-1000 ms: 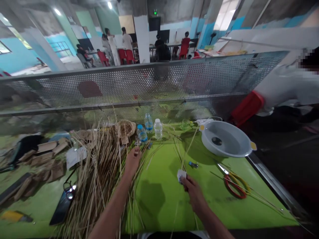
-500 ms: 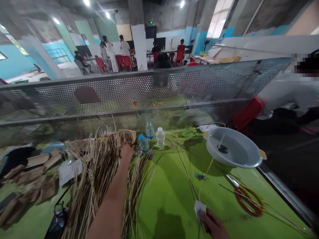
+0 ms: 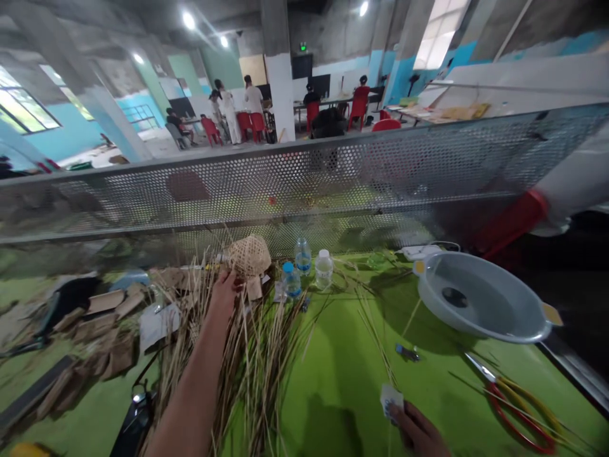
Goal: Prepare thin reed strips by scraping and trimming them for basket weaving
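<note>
My left hand (image 3: 228, 285) reaches forward over the dry strips (image 3: 257, 355) to the near left edge of a woven basket piece (image 3: 250, 255). Its fingers are small and blurred, so I cannot tell if they grip anything. Below the basket piece is a small brown piece (image 3: 254, 287). Near the bottom edge, my right hand (image 3: 416, 428) pinches a small white card (image 3: 391, 401) with dark marks on it, above the green table (image 3: 342, 355).
Bottles (image 3: 291, 280) stand beyond the strips. At the right are a grey basin of water (image 3: 483, 295) and red-and-yellow-handled scissors (image 3: 516, 406). Brown paper scraps (image 3: 114, 355) lie left. A perforated metal panel (image 3: 285, 184) runs behind; people are beyond it.
The view has shifted left. My left hand has moved from the front of the basket piece to its left side, and the piece now sits with its rounded woven side showing.
</note>
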Motion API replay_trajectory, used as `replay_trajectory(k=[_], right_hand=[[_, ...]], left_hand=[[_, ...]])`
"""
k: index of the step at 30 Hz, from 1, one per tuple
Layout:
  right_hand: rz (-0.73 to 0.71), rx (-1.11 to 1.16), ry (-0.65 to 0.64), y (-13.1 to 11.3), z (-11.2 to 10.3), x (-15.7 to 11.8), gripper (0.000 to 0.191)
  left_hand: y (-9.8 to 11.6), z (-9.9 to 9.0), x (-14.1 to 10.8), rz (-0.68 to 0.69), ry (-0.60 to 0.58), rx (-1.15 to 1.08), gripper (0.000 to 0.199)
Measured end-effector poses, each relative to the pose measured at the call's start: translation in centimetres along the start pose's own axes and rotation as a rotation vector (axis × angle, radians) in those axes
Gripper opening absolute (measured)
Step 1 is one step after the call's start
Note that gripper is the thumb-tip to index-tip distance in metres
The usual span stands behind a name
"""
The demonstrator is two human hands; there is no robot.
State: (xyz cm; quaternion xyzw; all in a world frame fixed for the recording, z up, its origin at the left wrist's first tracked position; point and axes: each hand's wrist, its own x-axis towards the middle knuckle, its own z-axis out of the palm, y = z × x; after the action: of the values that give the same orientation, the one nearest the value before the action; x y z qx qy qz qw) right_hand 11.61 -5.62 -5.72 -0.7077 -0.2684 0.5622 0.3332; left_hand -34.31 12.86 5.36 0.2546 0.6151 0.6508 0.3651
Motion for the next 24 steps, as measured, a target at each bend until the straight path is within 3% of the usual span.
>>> replay_trajectory(k=[4,11,14,16,20,24], right_hand=[[-0.010,0.004,-0.014,-0.1,0.7,0.0,0.060],[-0.014,-0.068,-0.059,-1.5,1.1,0.1,0.059],[-0.049,-0.033,-0.034,-1.8,1.4,-0.2,0.052],[-0.059,0.002,-0.008,-2.0,1.5,-0.5,0.046],[-0.068,0.001,-0.010,-2.5,1.5,-0.7,0.040],[-0.084,-0.003,-0.051,-2.9,1.2,-0.3,0.042]], left_hand=[[1.1,-1.0,-1.3,-0.022,-0.019,-0.090,0.037],[2.0,-0.7,-4.5,0.038,-0.005,-0.062,0.035],[2.2,-0.6,-7.3,0.113,-0.020,0.054,0.034],[2.1,-0.6,-9.8,0.242,-0.066,0.234,0.026],[0.5,-0.1,-15.3,0.481,-0.209,0.516,0.010],[-3.7,0.6,-20.4,0.461,-0.330,0.693,0.014]])
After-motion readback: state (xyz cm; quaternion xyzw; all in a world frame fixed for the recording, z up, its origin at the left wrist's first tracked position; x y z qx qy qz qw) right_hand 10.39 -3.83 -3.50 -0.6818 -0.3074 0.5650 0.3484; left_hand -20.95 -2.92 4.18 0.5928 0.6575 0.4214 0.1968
